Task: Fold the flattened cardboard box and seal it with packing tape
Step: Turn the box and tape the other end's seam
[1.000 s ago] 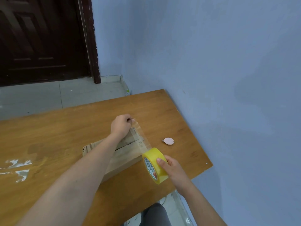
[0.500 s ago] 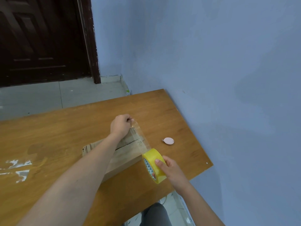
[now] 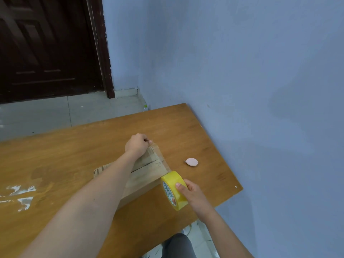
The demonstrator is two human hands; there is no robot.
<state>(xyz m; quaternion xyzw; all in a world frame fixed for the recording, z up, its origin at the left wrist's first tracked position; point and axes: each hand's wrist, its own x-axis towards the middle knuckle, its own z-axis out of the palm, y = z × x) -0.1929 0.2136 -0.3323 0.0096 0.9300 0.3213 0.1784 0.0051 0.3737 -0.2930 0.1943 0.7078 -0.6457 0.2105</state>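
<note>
Box: the brown folded cardboard box [image 3: 143, 176] lies on the orange-brown wooden tabletop [image 3: 65, 155], toward its right end, partly hidden under the left forearm.
Tape: a clear strip of packing tape [image 3: 160, 157] runs from the box's far edge across its top to the yellow roll of packing tape [image 3: 174, 190] at the box's near right corner.
Left hand: the left hand [image 3: 137, 145] is clenched at the box's far edge, pinching the free end of the strip there.
Right hand: the right hand [image 3: 193, 192] grips the roll, thumb on its outer face, fingers behind.
Edges: the roll hangs near the tabletop's near edge; the tabletop's right edge runs beside the blue painted wall [image 3: 242, 71].
Open room: bare wood lies beyond and left of the box; a small pink oval object [image 3: 192, 162] rests to its right, apart from box and hands.
Marks: white scraped patches [image 3: 20, 196] show near the left end.
</note>
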